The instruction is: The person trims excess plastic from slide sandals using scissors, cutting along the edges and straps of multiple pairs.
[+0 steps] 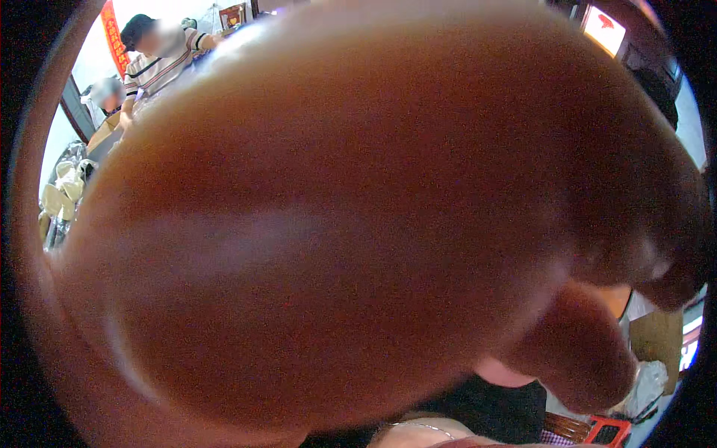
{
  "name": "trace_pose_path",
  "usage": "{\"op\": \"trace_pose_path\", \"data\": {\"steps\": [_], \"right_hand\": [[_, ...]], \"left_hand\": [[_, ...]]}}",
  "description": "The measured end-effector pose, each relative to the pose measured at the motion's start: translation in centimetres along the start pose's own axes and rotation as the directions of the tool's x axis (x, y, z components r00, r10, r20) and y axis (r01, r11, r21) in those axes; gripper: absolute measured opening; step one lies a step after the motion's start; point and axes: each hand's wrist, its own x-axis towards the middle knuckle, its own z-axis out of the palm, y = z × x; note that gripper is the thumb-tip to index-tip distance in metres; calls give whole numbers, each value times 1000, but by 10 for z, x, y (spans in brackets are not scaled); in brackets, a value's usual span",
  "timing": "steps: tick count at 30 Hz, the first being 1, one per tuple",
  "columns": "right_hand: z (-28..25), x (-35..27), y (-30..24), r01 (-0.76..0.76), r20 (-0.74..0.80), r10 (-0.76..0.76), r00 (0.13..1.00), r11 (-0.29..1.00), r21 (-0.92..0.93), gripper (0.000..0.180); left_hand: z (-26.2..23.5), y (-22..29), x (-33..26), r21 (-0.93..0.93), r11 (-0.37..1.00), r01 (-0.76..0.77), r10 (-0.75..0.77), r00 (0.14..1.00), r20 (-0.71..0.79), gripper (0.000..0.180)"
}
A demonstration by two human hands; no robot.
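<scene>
A dark, blurred hand (336, 224) fills nearly the whole head view, very close to the lens. Its finger-like ends (657, 269) lie at the right, and a thick single digit (590, 358) hangs lower right. Whether this is my left hand, my right hand or another person's cannot be told. Nothing held shows in it. At the lower edge is a patch of bare skin (422, 433) with a thin chain across it; which part of the body it belongs to is unclear. Whatever lies behind the large hand is hidden.
At upper left, a person in a striped top (160, 67) reaches over a surface; another person (108, 93) sits behind. An open cardboard box (104, 131) and plastic-wrapped pale items (63, 190) line the left. A red plastic stool-like frame (609, 431) and clear bag (648, 388) are lower right.
</scene>
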Motion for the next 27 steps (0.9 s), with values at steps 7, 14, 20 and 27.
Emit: {"op": "trace_pose_path", "data": {"steps": [7, 14, 20, 27], "right_hand": [[5, -3, -6, -9, -11, 8, 1000, 1000, -23, 40], [7, -13, -5, 0, -36, 2, 999, 999, 45, 42], [13, -4, -8, -4, -16, 6, 1000, 995, 104, 41], [16, -9, -12, -19, 0, 19, 1000, 998, 53, 41]], "left_hand": [[-13, 11, -5, 72, 996, -45, 52, 995, -88, 70], [-33, 30, -28, 183, 983, -21, 56, 980, -191, 71], [-39, 24, -31, 112, 992, 54, -40, 991, -127, 71], [-41, 24, -31, 49, 993, 111, -108, 993, -50, 71]]}}
